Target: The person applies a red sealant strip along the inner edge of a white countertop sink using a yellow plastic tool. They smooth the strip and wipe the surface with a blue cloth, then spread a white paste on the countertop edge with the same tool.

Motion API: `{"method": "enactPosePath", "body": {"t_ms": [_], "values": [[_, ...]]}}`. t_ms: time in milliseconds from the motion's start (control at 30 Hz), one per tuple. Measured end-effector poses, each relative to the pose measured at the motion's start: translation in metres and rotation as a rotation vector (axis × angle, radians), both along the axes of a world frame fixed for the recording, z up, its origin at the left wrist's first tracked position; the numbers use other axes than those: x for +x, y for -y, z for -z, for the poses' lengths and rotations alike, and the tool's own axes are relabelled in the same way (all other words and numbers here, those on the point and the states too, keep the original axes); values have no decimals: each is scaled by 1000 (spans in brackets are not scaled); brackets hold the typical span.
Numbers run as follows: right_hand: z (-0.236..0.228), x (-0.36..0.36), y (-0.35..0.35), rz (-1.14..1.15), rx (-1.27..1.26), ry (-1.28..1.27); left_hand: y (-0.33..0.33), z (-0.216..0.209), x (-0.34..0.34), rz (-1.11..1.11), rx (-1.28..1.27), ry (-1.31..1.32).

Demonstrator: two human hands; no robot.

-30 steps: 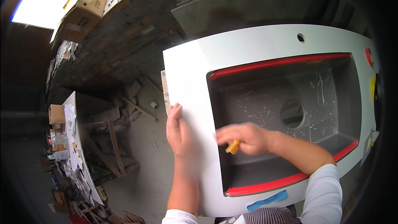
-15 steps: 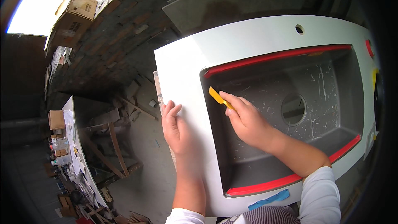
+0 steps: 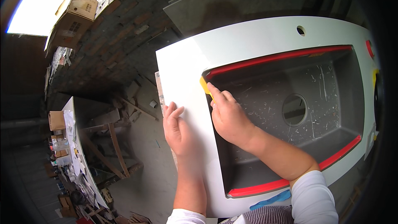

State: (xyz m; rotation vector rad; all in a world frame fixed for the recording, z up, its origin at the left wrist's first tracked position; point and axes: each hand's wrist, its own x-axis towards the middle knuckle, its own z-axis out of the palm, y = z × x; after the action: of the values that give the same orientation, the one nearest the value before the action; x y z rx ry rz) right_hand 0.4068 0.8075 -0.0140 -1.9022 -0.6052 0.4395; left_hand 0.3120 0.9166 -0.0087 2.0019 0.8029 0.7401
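My right hand (image 3: 232, 118) is wrapped round a small yellow scraper (image 3: 204, 84). The scraper's flat end touches the sink's edge at its far left corner. The sink (image 3: 269, 95) is a dark grey basin set in a white countertop (image 3: 182, 62). Red tape (image 3: 282, 58) runs along the far rim, and another red strip (image 3: 265, 187) follows the near rim. White flecks and shavings are scattered over the basin floor round a drain hole (image 3: 294, 110). My left hand (image 3: 175, 130) lies open at the countertop's left edge, fingers stretched out, holding nothing.
A strip of blue material (image 3: 271, 199) lies on the near edge. A tap hole (image 3: 301, 30) pierces the far side. At left stands a cluttered table (image 3: 76, 149) with a wooden frame (image 3: 117, 149) beside it. Cardboard boxes (image 3: 76, 18) sit by the brick wall.
My right hand has moved left and away from me, carrying the scraper from inside the basin onto its left rim near the far corner. My left hand stays in nearly the same place.
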Motion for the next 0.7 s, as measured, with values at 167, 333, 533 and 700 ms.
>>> {"method": "enactPosePath", "body": {"t_ms": [167, 333, 533, 700], "values": [[5, 0, -7, 18, 7, 26, -2, 3, 0, 11, 18, -16], [-3, 5, -8, -8, -63, 125, -2, 4, 0, 14, 33, -7], [-17, 8, 2, -115, -120, 139, -1, 3, 0, 14, 40, -16], [-24, 10, 14, -131, -73, 204, -2, 0, -1, 15, 19, -4]]}}
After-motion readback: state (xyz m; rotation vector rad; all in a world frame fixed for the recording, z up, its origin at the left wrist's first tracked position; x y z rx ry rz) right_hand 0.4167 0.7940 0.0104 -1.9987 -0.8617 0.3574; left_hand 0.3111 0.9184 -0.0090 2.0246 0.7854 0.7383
